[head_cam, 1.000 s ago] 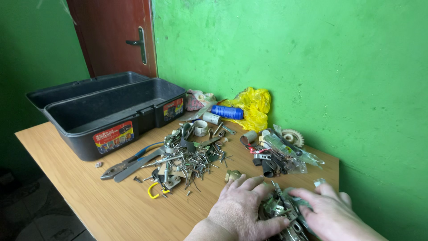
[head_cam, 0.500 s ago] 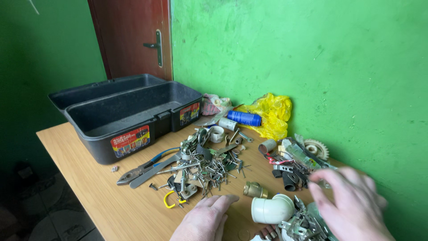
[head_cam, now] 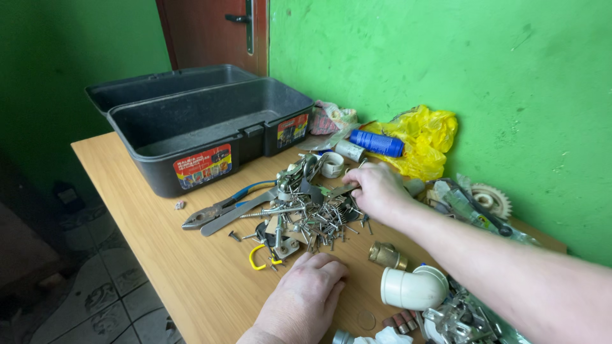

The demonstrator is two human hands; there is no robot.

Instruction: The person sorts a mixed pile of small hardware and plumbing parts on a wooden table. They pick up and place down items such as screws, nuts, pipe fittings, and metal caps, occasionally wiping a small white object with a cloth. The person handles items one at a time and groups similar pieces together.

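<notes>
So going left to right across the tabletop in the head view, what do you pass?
Open grey toolbox → pliers → pile of nails and screws → right hand → yellow plastic bag → pale toothed gear.

Two rectangular stickers on front wall of black toolbox [head_cam: 191,127], far left on counter [head_cam: 127,191]: left label [head_cam: 203,167] red, yellow, blue; right label [head_cam: 292,130] same colours, smaller. Crumpled yellow plastic bag [head_cam: 424,137] against green wall, far right. Patterned pinkish wrapper [head_cam: 331,118] beside toolbox's right end.
</notes>
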